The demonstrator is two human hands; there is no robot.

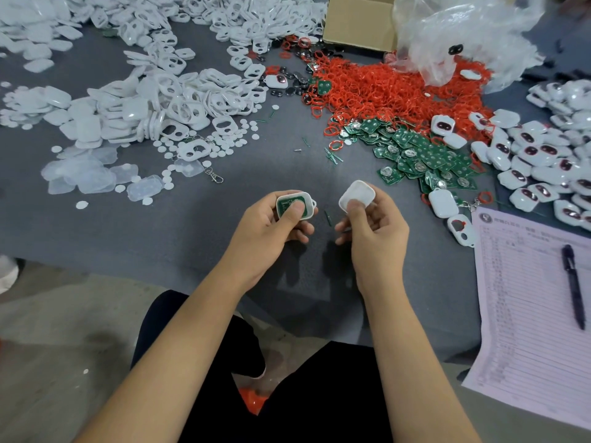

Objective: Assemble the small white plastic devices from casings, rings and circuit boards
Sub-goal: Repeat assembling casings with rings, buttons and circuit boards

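Near the front edge of the grey table [192,238], both hands are up and busy. The left hand [265,231] grips a white casing [295,205] with a green circuit board [286,206] seated inside, thumb pressed flat on the board and hiding its middle. Just to the right, the right hand [372,230] pinches a white cover [356,195] between thumb and fingers; the thumb covers its near edge, and which face is up is hard to tell. The two parts are near each other, not touching.

Far left, a big spread of white casings [166,91] runs off the top edge, with small white discs [230,139] scattered nearer. Far centre sits a heap of red rings [383,91], partly under a crumpled clear bag [457,36], beside a cardboard box [358,24] cut off at the top. A pile of green boards [425,155] lies right of centre. On the right, finished white devices [543,164] pile up and run off the frame. Near right, a printed sheet [518,298] carries a dark pen [574,282]; its text is too blurred to read.
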